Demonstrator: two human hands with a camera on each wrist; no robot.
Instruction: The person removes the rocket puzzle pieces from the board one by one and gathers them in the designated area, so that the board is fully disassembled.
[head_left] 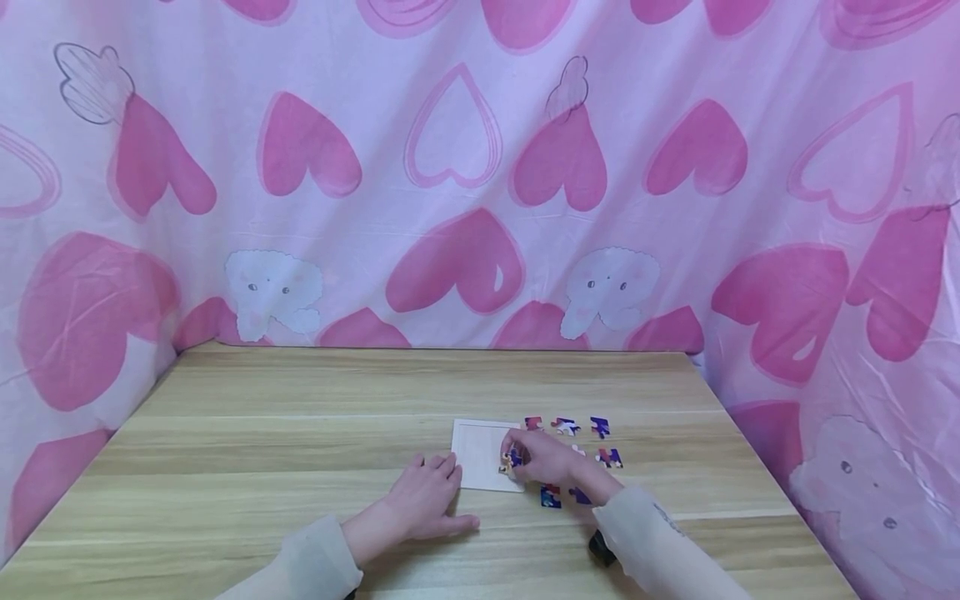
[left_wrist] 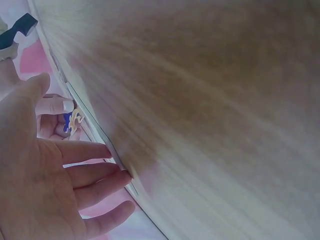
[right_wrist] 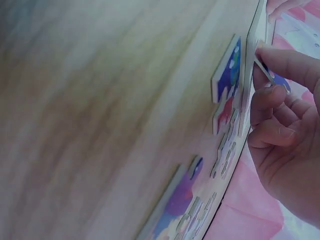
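A pale square puzzle tray (head_left: 480, 457) with a raised rim lies flat on the table. My right hand (head_left: 542, 457) pinches a jigsaw piece (head_left: 512, 459), blue and yellowish, over the tray's right side. In the right wrist view, thumb and fingers grip that piece (right_wrist: 275, 80) at a tilt. My left hand (head_left: 427, 500) rests at the tray's left edge with fingers extended; in the left wrist view the fingertips (left_wrist: 122, 175) touch the rim. Several loose jigsaw pieces (head_left: 610, 457) lie right of the tray, some partly hidden by the right hand and forearm.
The wood-grain table (head_left: 300, 433) runs back to a pink heart-patterned curtain (head_left: 450, 250), which also hangs along both sides. A dark object (head_left: 602, 550) shows beneath the right wrist. Loose pieces stand close to the tray's right edge.
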